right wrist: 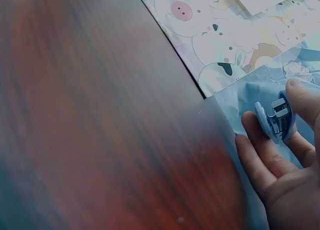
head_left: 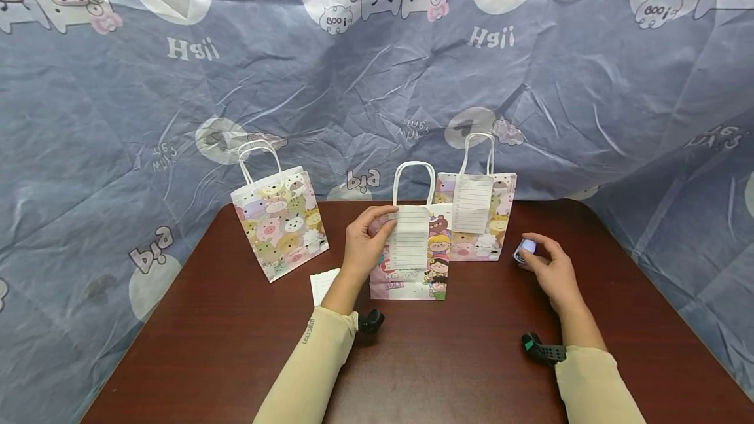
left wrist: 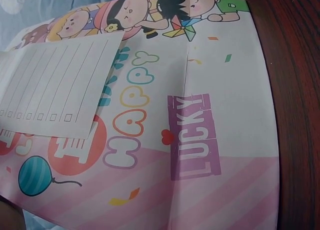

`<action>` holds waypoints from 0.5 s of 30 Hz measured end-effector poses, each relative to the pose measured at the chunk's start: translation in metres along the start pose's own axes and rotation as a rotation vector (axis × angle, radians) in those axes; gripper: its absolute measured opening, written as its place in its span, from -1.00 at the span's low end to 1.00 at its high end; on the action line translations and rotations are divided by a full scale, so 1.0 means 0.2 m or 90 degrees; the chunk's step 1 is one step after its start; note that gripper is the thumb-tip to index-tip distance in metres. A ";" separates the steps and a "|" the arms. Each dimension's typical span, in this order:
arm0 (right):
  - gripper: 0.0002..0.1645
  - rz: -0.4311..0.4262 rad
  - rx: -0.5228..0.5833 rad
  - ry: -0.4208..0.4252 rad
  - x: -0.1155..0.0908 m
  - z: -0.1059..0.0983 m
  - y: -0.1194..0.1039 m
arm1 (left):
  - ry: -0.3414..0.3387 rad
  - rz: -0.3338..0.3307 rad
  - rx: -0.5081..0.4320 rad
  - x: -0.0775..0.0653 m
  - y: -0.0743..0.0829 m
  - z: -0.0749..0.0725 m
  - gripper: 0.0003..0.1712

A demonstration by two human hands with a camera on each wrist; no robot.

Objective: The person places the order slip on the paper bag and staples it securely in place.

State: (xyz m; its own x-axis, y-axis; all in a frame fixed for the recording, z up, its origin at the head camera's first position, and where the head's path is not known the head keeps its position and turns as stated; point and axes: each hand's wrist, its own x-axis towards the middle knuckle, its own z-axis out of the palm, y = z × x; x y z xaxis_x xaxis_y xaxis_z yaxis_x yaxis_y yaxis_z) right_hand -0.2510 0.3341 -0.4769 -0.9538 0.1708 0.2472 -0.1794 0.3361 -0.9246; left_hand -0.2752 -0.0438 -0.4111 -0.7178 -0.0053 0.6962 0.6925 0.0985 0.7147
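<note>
A pink-and-white paper gift bag printed "HAPPY LUCKY" stands upright mid-table. Against its front lies a lined paper slip with small checkboxes. My left hand pinches the slip and the bag's top left edge between thumb and fingers. In the left wrist view, the slip's lower end lies over the bag's print, and the left fingers are out of sight. To the right of the bags, my right hand holds a small blue mini stapler between thumb and fingers, apart from any paper.
Behind on the right stands an animal-print bag with a lined slip on its front. Another animal-print bag leans at the left. A loose slip lies near my left forearm on the brown table. Blue printed cloth hangs behind.
</note>
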 end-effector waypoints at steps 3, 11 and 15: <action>-0.44 0.005 0.097 -0.004 0.01 0.00 0.00 | -0.006 0.011 -0.003 0.00 0.00 -0.01 -0.75; -0.48 -0.005 0.173 0.022 0.02 -0.01 -0.03 | -0.019 0.008 0.003 0.00 -0.01 -0.01 -0.75; -0.51 -0.020 0.184 0.035 0.02 0.00 -0.08 | -0.011 0.011 -0.001 0.00 -0.01 -0.01 -0.75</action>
State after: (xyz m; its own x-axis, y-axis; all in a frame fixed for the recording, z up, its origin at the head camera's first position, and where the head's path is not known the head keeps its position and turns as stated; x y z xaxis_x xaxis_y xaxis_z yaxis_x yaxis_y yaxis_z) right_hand -0.2513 0.3291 -0.4621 -0.9337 0.2165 0.2851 -0.2775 0.0654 -0.9585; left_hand -0.2767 -0.0460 -0.4124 -0.7070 0.0133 0.7071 0.7047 0.0973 0.7028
